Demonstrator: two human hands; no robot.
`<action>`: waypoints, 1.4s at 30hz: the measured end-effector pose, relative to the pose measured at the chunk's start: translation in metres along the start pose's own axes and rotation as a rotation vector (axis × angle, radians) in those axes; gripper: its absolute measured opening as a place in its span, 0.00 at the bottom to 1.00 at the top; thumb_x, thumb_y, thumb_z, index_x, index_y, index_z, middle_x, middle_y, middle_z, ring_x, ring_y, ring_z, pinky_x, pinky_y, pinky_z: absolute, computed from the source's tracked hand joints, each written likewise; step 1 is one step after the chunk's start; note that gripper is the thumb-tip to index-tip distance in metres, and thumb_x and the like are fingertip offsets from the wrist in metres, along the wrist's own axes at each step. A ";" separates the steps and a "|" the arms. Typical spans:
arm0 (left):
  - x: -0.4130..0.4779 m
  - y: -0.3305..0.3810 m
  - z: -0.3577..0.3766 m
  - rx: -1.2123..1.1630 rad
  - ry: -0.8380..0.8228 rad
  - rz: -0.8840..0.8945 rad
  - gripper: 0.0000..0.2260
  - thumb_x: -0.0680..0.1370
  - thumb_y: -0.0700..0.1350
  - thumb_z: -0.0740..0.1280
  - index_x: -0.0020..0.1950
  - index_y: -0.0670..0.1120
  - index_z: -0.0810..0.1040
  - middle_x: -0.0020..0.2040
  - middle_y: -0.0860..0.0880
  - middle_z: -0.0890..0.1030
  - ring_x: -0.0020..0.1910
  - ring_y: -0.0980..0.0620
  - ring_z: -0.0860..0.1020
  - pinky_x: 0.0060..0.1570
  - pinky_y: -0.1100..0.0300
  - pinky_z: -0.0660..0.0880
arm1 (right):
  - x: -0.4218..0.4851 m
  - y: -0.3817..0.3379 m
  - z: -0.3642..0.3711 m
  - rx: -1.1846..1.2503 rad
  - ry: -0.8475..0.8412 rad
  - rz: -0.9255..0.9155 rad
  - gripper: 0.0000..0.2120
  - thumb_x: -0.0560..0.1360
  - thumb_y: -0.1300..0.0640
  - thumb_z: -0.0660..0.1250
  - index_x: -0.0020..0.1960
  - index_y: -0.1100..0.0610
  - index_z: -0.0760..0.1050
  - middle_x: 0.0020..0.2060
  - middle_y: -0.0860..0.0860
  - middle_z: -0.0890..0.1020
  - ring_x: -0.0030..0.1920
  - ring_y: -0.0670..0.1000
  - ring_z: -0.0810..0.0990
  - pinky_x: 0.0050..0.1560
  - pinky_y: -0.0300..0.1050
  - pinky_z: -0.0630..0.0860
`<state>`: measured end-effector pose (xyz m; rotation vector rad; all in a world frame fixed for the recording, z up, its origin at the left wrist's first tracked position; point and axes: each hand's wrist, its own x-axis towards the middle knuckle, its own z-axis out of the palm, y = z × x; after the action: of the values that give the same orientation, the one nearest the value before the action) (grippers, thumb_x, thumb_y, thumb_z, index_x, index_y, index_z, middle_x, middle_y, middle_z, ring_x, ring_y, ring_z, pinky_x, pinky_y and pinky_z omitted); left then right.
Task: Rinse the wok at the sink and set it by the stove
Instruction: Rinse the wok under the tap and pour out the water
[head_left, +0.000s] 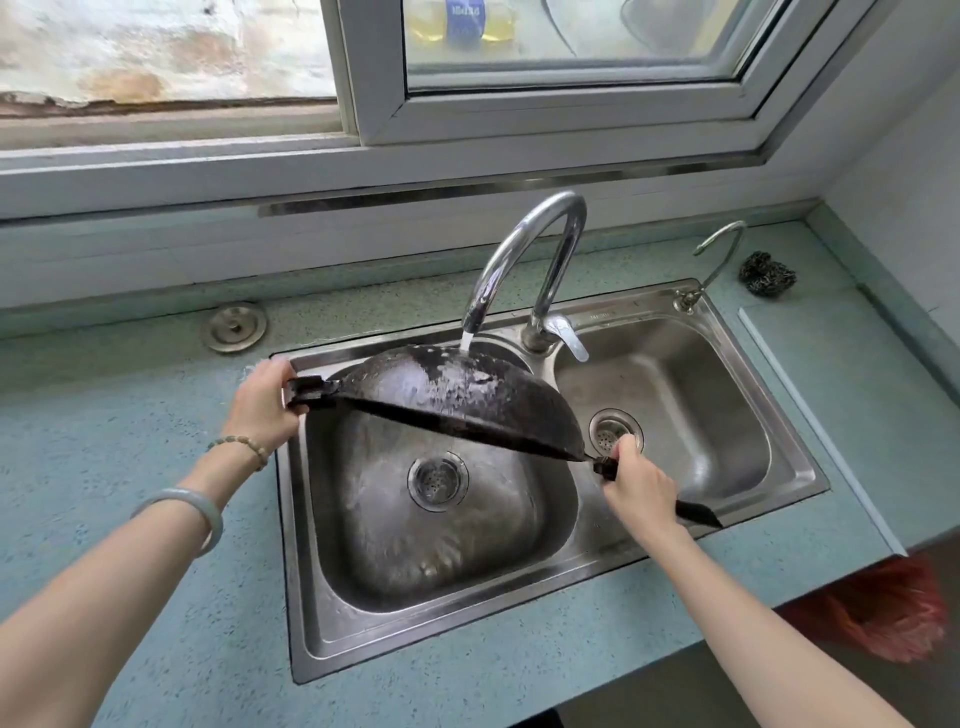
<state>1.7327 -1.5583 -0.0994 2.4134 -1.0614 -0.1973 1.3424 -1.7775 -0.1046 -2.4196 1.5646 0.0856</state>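
Left hand (265, 400): fingers clamped on short handle. We hold wok (447, 400) bottom-up, tilted over left basin of sink (304, 623); tap (524, 249) water strikes it. Right hand (641, 493): fingers clamped on long handle. Rinsing under way; move to stove left.

The black round wok (457, 400) hangs over the 9 o'clock basin of the 2-basin steel sink (389, 636); seemingly a dark wire scourer (768, 274) lies at 2 o'clock.

I see a pale blue-green speckled worktop (130, 395) with a stainless double-bowl sink (306, 613) set into it. A round metal cap (235, 326) sits at back left. At back right, a steel scourer (768, 274) lies near the small gooseneck tap (717, 260).
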 end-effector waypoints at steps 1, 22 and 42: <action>0.001 0.001 -0.001 0.001 0.036 0.021 0.11 0.65 0.30 0.70 0.41 0.39 0.69 0.40 0.41 0.73 0.40 0.41 0.72 0.38 0.55 0.64 | 0.000 -0.001 0.002 0.014 -0.014 -0.004 0.09 0.72 0.62 0.64 0.51 0.58 0.67 0.45 0.59 0.82 0.45 0.65 0.81 0.40 0.53 0.72; -0.012 -0.030 -0.003 -0.105 0.023 -0.060 0.14 0.66 0.34 0.74 0.43 0.41 0.71 0.42 0.42 0.77 0.43 0.43 0.76 0.44 0.55 0.72 | 0.007 -0.023 -0.012 -0.011 -0.163 0.006 0.05 0.74 0.51 0.65 0.47 0.52 0.76 0.49 0.52 0.82 0.53 0.58 0.80 0.44 0.46 0.69; 0.001 -0.011 -0.004 -0.502 -0.479 -0.377 0.16 0.74 0.26 0.62 0.57 0.40 0.75 0.41 0.44 0.80 0.31 0.58 0.80 0.31 0.70 0.76 | -0.011 -0.053 -0.147 -0.434 -0.415 -0.204 0.10 0.65 0.54 0.67 0.33 0.48 0.64 0.39 0.50 0.77 0.42 0.56 0.77 0.40 0.43 0.70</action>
<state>1.7416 -1.5508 -0.1016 2.1116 -0.6149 -1.0765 1.3728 -1.7832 0.0492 -2.6253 1.1985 0.9085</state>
